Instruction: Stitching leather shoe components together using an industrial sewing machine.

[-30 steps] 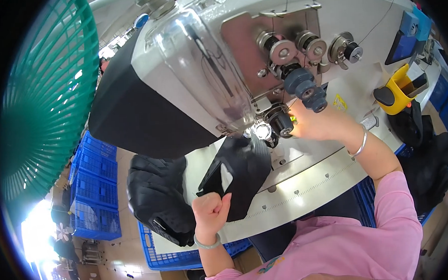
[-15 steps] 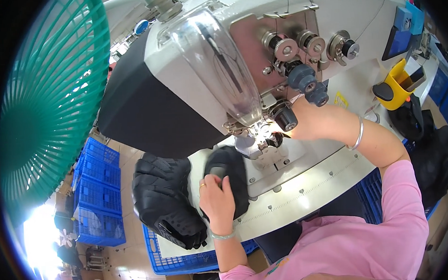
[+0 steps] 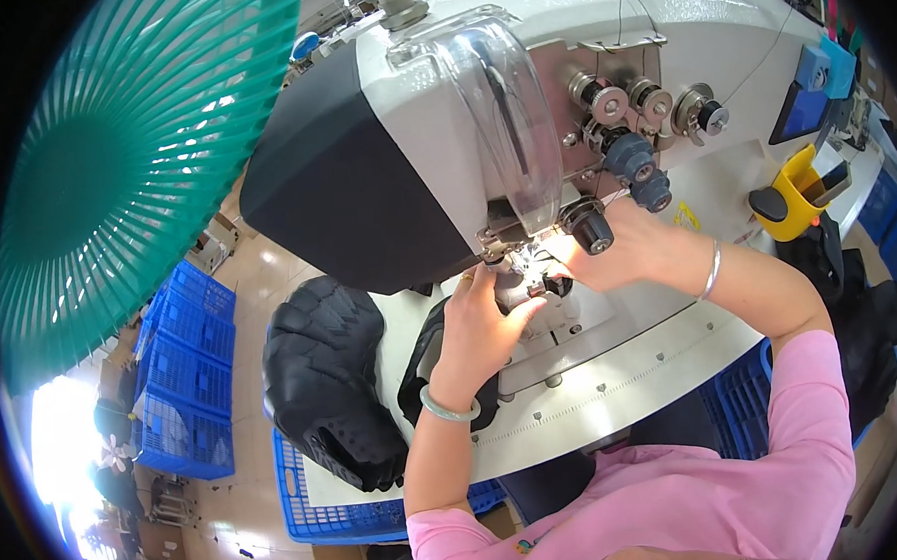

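A white sewing machine stands in front of me, its lamp shining on the needle and presser foot. My left hand is up against the left side of the presser foot, thumb stretched out toward it and apart from the fingers. Machine parts hide some of those fingertips. From the right, my right hand reaches in behind a dark knob, its fingers drawn together close to the needle. Whatever they pinch is too small to make out. A black padded piece lies partly under my left wrist.
Several black moulded pieces are stacked on the table's left end. A green fan stands at the far left, near blue crates. At right are a yellow holder and black pieces. A blue basket sits below the table edge.
My left hand has let go of the black padded piece and moved up and right to the presser foot. My right hand stays near the needle. The whole view has shifted slightly.
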### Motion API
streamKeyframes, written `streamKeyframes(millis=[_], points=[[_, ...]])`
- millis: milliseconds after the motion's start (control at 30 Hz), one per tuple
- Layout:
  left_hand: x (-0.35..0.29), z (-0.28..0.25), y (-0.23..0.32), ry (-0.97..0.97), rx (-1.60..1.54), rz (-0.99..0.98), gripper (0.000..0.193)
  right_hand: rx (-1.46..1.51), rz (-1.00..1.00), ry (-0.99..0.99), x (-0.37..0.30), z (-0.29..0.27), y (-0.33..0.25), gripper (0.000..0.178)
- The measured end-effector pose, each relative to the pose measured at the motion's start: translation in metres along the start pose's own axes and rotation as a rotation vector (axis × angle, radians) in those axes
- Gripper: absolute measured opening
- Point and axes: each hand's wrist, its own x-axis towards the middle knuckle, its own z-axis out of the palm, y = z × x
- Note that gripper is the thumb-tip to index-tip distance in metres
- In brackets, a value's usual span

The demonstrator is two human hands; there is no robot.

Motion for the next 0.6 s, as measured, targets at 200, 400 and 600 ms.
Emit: streamKeyframes(millis=[200,400,600], points=[[-0.015,-0.017,-0.025,0.012,-0.633,-0.195,0.058,0.217,-0.18,0.235,-0.016,-0.011,0.004,0.029],[-0.047,-0.043,-0.04,-0.01,-0.234,-0.361,0.058,0.342,0.037,0.388,-0.018,0.032,-0.029,0.023],[-0.068,-0.039,-0.012,0.153,0.273,-0.16,0.055,0.961,0.34,0.519,-0.03,0.026,-0.048,0.005]])
